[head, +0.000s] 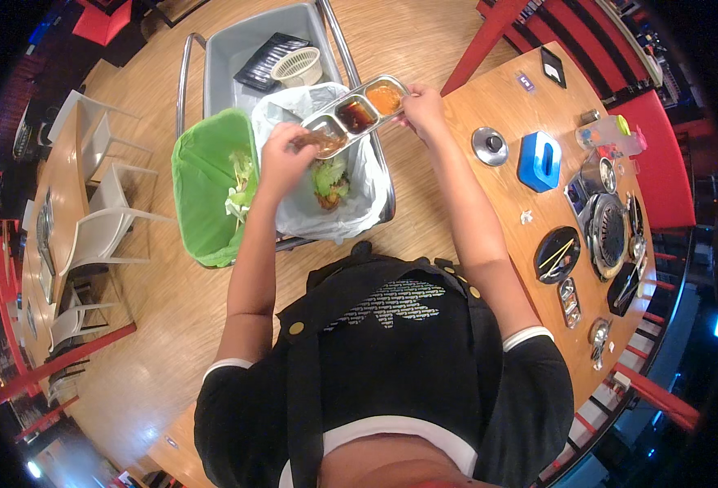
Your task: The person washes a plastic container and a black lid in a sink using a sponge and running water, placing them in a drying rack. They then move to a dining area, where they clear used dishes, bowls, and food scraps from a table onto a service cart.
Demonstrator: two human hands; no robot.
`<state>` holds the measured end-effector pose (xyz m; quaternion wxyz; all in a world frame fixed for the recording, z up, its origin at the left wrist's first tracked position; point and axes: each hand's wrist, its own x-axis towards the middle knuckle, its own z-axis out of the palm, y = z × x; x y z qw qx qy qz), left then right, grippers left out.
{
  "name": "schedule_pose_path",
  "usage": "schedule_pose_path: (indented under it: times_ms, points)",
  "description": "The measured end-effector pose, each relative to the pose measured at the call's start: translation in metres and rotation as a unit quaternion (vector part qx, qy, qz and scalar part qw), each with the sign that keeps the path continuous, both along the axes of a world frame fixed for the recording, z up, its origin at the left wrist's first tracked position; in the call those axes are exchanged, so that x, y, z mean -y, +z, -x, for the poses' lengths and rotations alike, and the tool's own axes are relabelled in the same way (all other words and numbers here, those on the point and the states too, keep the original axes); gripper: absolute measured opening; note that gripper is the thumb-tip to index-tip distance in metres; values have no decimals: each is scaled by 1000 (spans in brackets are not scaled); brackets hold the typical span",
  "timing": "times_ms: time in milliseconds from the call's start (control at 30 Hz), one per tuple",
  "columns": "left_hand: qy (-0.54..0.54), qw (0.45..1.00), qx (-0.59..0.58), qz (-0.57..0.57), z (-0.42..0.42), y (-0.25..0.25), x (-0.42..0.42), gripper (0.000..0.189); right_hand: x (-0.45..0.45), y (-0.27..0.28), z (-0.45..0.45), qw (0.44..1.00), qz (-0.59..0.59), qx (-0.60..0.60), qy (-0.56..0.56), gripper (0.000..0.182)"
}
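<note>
A metal three-compartment sauce dish [365,116] is tilted over a bin lined with a white plastic bag [359,207]. My right hand [421,113] grips its far right end, beside orange sauce [384,97]. Dark brown sauce [357,117] fills the middle compartment. At the left end is my left hand [287,157], its fingers on the dish by the third compartment, where there is something brownish [328,141] I cannot make out. Below, inside the white bag, lie lettuce leaves with browned scraps [329,182]. A bin with a green liner [206,183] stands left, holding pale vegetable scraps [240,186].
A grey tub [227,67] on the metal-railed cart holds a black ribbed tray [267,61] and a cream plastic basket [298,67]. On the wooden table [487,201] at right are a lid [490,146], a blue box [540,161], a black plate [557,255] and a round grill [608,235]. White chairs [105,229] stand left.
</note>
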<state>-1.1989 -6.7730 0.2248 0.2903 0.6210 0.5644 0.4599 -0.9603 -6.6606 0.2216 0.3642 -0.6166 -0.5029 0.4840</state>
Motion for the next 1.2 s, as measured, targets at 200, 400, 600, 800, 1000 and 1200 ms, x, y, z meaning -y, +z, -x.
schedule_pose_path:
  times_ms: [200, 400, 600, 800, 1000, 1200]
  points:
    - [36, 971, 218, 86, 30, -21, 8, 14, -15, -5, -18, 1000, 0, -21, -19, 26]
    - [23, 986, -139, 85, 11, -20, 26, 15, -41, 4, -18, 998, -22, -19, -58, 23]
    - [-36, 896, -334, 290, -6, -44, 35, 20, -60, 33, 7, 996, -47, 35, -70, 23]
    - [-61, 881, -335, 328, -2, -66, 35, 20, -85, 36, 27, 997, -49, -9, -50, 23]
    - [-75, 892, -325, 304, -2, -48, 39, 22, -136, 14, 69, 996, -46, -70, -3, 20]
    - [-40, 989, -126, 67, -1, 2, 65, 24, -244, -93, 152, 986, -125, 92, 58, 15]
